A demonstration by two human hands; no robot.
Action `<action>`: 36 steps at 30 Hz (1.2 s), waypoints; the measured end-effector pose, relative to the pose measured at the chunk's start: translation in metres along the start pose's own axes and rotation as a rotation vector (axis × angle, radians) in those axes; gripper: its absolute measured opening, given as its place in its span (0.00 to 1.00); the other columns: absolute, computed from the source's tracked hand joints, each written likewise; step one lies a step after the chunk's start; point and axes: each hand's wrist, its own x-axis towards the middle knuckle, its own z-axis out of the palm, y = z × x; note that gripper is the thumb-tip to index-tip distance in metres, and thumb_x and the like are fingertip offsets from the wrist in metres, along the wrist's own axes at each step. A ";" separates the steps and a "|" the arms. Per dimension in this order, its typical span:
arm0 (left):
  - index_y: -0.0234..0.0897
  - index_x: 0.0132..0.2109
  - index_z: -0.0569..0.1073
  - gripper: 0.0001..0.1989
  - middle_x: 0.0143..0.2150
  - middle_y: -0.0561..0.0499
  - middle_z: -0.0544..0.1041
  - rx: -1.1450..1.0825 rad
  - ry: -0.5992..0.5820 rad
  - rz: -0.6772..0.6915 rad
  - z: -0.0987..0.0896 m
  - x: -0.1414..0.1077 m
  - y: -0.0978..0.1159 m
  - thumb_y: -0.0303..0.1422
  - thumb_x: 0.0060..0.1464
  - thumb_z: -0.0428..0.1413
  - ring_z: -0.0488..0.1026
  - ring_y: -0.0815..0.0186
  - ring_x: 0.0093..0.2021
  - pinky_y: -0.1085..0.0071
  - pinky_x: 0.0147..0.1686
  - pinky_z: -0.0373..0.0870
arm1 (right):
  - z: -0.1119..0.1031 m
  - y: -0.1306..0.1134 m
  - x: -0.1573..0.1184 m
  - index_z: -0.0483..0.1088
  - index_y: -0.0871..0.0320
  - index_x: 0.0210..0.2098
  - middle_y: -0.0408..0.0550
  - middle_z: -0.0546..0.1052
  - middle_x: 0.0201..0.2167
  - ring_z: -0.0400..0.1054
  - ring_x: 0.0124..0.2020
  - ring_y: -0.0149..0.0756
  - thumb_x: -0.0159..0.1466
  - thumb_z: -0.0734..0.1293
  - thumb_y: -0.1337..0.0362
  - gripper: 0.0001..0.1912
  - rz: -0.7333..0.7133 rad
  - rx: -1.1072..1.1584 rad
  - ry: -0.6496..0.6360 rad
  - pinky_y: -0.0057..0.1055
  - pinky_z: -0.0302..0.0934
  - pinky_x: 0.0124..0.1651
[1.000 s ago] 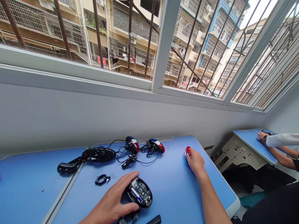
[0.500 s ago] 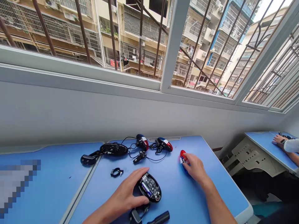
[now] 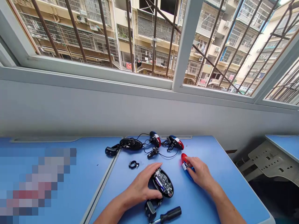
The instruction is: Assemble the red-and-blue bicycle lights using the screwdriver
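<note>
The housing is clasped by the left hand. Rightward, the similarly slanted cover is pinched by the right hand.

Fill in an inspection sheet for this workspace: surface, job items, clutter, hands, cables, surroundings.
Surface: blue desk, adjoining a second desk at left.
Job items: open black housing with circuit board and battery exposed; red-and-blue shell; black-handled screwdriver.
Clutter: black clamp ring; two tricolour units and a black oval unit near the wall.
Hands: left hand grips the housing; right hand grasps the shell.
Cables: thin black cable curving among the back units.
Surroundings: barred window; further desk at right.
</note>
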 end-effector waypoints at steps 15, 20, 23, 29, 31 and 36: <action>0.37 0.63 0.61 0.44 0.63 0.40 0.64 -0.013 -0.004 -0.033 -0.009 -0.004 0.021 0.40 0.39 0.67 0.58 0.48 0.63 0.54 0.63 0.54 | 0.006 -0.003 -0.001 0.70 0.54 0.48 0.47 0.75 0.33 0.68 0.33 0.36 0.59 0.60 0.73 0.19 -0.091 0.074 0.146 0.32 0.65 0.36; 0.39 0.64 0.59 0.44 0.64 0.40 0.63 0.016 0.015 -0.028 -0.010 -0.008 0.032 0.43 0.41 0.65 0.57 0.48 0.64 0.52 0.62 0.55 | 0.000 -0.008 0.001 0.70 0.54 0.49 0.47 0.75 0.34 0.69 0.33 0.35 0.62 0.60 0.71 0.18 -0.089 0.168 0.255 0.33 0.66 0.37; 0.38 0.66 0.55 0.48 0.67 0.38 0.57 0.046 0.000 -0.054 -0.006 -0.010 0.040 0.43 0.40 0.66 0.51 0.45 0.67 0.48 0.63 0.52 | -0.003 -0.012 0.002 0.70 0.53 0.49 0.47 0.75 0.34 0.69 0.32 0.35 0.63 0.61 0.69 0.16 -0.099 0.261 0.380 0.33 0.67 0.35; 0.31 0.68 0.49 0.54 0.71 0.32 0.42 0.187 -0.012 -0.185 0.006 -0.011 0.061 0.39 0.38 0.66 0.41 0.40 0.69 0.46 0.63 0.49 | -0.003 -0.033 0.001 0.69 0.51 0.50 0.46 0.74 0.35 0.69 0.34 0.33 0.62 0.63 0.70 0.17 -0.089 0.529 0.460 0.30 0.69 0.33; 0.31 0.69 0.48 0.55 0.71 0.31 0.39 0.224 -0.016 -0.221 0.010 -0.011 0.066 0.40 0.38 0.65 0.41 0.40 0.69 0.46 0.63 0.50 | -0.001 -0.043 -0.001 0.70 0.51 0.49 0.46 0.73 0.36 0.69 0.34 0.32 0.61 0.64 0.70 0.17 -0.062 0.615 0.419 0.28 0.69 0.33; 0.33 0.68 0.50 0.56 0.70 0.31 0.45 0.275 0.028 -0.227 0.020 -0.009 0.066 0.41 0.34 0.66 0.45 0.38 0.68 0.45 0.62 0.51 | 0.012 -0.065 0.000 0.71 0.53 0.45 0.45 0.73 0.35 0.70 0.32 0.31 0.57 0.65 0.71 0.17 -0.004 0.787 0.294 0.26 0.70 0.31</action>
